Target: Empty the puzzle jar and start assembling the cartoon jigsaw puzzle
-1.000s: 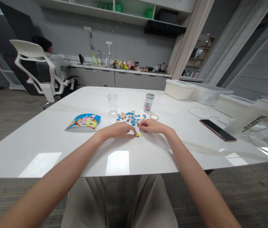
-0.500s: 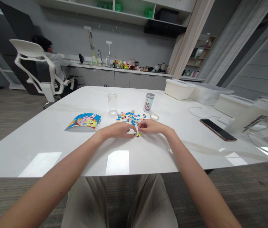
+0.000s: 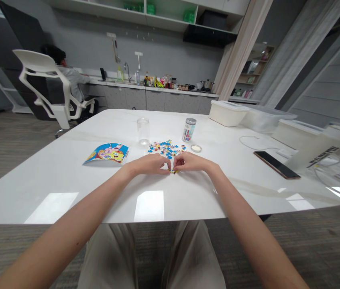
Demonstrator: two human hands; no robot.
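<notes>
Both hands are at a small cluster of yellow, multicoloured cardboard puzzle pieces (image 3: 173,171) lying flat on the glossy white tabletop (image 3: 194,200). The left hand (image 3: 151,164) is at its left side, with the index finger and thumb slightly apart. The right hand (image 3: 191,161) reaches in from the right with its fingers curled and the tips close to the cluster; whether they clamp a piece, I cannot tell. The step in hand looks like close fingertip handling of this cluster; moving a piece there would call for a light pinch and steady support from the other side. Just beyond the hands lie loose blue and multicoloured puzzle pieces (image 3: 170,150), with a clear cylindrical jar (image 3: 143,130) and a printed canister with a silver lid (image 3: 189,130) upright behind them.
</notes>
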